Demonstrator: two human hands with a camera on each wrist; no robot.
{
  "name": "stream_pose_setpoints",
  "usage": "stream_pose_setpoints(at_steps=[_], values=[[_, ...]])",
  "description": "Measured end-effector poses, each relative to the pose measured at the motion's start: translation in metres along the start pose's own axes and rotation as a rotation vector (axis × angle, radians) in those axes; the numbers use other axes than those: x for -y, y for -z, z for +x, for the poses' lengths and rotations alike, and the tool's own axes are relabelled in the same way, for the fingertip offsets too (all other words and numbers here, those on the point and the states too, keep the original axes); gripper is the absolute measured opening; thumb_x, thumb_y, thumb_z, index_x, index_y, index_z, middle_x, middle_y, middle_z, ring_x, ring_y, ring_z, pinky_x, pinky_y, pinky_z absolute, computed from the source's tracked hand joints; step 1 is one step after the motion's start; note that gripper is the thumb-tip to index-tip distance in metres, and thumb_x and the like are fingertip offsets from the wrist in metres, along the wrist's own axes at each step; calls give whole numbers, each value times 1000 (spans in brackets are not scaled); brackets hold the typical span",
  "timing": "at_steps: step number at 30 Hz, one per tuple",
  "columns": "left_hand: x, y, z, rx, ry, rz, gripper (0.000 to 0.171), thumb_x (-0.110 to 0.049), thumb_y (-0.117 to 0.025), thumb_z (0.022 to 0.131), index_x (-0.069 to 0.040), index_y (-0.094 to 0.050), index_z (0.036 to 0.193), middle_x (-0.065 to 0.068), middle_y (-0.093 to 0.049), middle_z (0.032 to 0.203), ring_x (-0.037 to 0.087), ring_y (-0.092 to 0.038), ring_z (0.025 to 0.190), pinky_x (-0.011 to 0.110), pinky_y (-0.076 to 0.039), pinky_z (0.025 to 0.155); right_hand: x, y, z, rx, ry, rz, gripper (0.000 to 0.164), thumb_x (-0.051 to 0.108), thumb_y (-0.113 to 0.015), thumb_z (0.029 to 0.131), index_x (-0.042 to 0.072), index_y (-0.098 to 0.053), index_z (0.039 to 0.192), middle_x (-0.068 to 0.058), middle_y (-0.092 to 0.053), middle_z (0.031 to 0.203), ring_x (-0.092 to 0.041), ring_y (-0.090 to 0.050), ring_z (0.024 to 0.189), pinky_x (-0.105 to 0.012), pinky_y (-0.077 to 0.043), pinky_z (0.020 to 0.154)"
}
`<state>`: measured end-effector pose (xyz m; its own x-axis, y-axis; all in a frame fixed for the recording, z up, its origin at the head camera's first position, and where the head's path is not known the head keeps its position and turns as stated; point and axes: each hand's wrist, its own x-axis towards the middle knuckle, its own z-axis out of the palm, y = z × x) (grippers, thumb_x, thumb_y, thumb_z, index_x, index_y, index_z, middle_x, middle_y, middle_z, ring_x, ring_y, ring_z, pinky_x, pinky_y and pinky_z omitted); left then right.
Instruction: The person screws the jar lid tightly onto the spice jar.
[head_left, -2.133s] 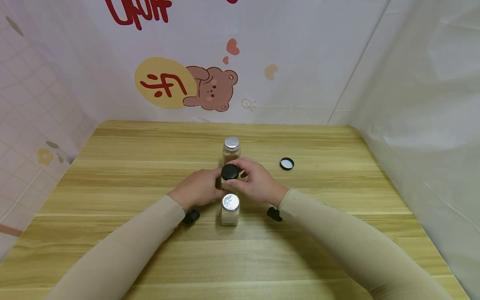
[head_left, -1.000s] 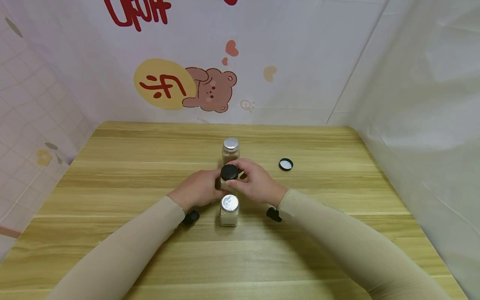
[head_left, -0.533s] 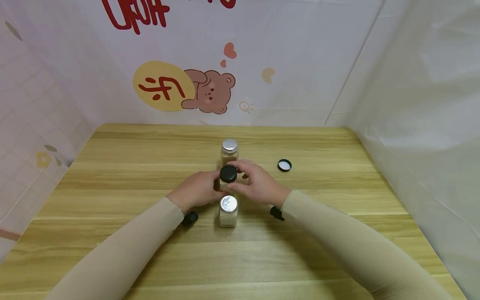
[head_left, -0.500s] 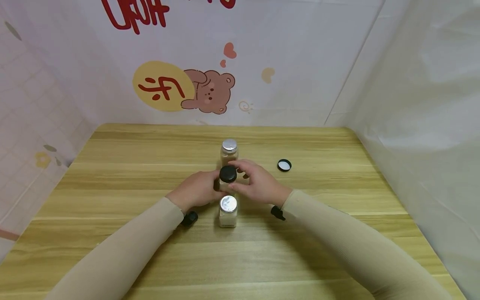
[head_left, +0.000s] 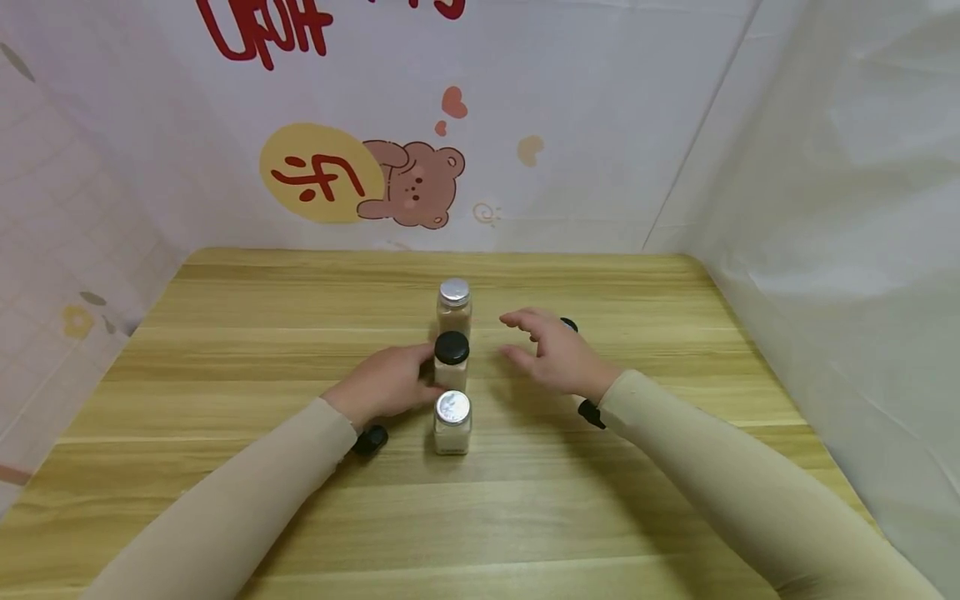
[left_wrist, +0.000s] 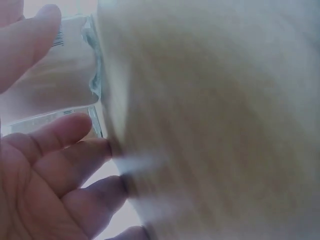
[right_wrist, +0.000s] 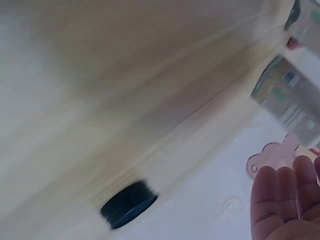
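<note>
Three square clear jars stand in a line on the wooden table. The middle jar (head_left: pixel 451 373) wears a black lid (head_left: pixel 452 347) and has pale contents. My left hand (head_left: pixel 386 382) is at its left side, thumb in front and fingers behind, loosely spread about the jar. In the left wrist view, the thumb overlaps a jar (left_wrist: pixel 45 85) and the fingers (left_wrist: pixel 65 135) lie apart from each other. My right hand (head_left: pixel 558 350) is off to the right, fingers parted and holding nothing. It partly hides a loose black lid (right_wrist: pixel 129 204) on the table.
Behind the middle jar stands a silver-topped jar (head_left: pixel 454 312) with brownish contents; in front is another silver-topped jar (head_left: pixel 452 429). The wooden table (head_left: pixel 337 525) meets a white patterned backdrop (head_left: pixel 585 83) behind, with sheeting on both sides.
My right hand has let go of the black lid on the middle jar and moved right, now partly covering the loose lid. My left hand has drawn back slightly from that jar.
</note>
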<state>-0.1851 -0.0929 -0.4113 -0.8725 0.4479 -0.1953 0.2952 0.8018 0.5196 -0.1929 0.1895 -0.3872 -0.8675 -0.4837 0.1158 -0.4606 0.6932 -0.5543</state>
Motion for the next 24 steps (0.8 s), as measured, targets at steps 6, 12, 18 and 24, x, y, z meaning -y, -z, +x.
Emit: stream_pose_setpoints(at_steps=[6,12,18,24], values=[[7,1,-6,4,-16,26,59,-50,-72,97,-27,-54,149,3,-65,143,28,-60,136,51,-45,115,-14,6,-3,8,-41,-130,54,28,-71,101,0,-57,145,-18,-59,146,-41,-53,138,-56,-42,117],[10,3,-16,-3,-39,38,40,-42,-66,103,-19,-63,136,3,-70,135,28,-65,128,51,-49,111,-28,13,-7,48,-77,-210,58,27,-72,100,-3,-54,146,-22,-57,145,-45,-51,136,-57,-43,115],[10,6,-27,23,-100,64,34,-32,-64,105,-18,-64,136,2,-70,135,27,-64,130,51,-49,112,-51,21,-8,81,-135,-270,63,30,-72,100,-3,-51,150,-24,-54,147,-47,-48,139,-57,-40,117],[10,9,-40,93,-164,94,36,-22,-64,100,-21,-63,136,3,-69,135,26,-64,128,51,-50,110,-70,27,-8,91,-192,-322,68,32,-74,98,-4,-49,151,-28,-52,148,-49,-47,137,-58,-42,115]])
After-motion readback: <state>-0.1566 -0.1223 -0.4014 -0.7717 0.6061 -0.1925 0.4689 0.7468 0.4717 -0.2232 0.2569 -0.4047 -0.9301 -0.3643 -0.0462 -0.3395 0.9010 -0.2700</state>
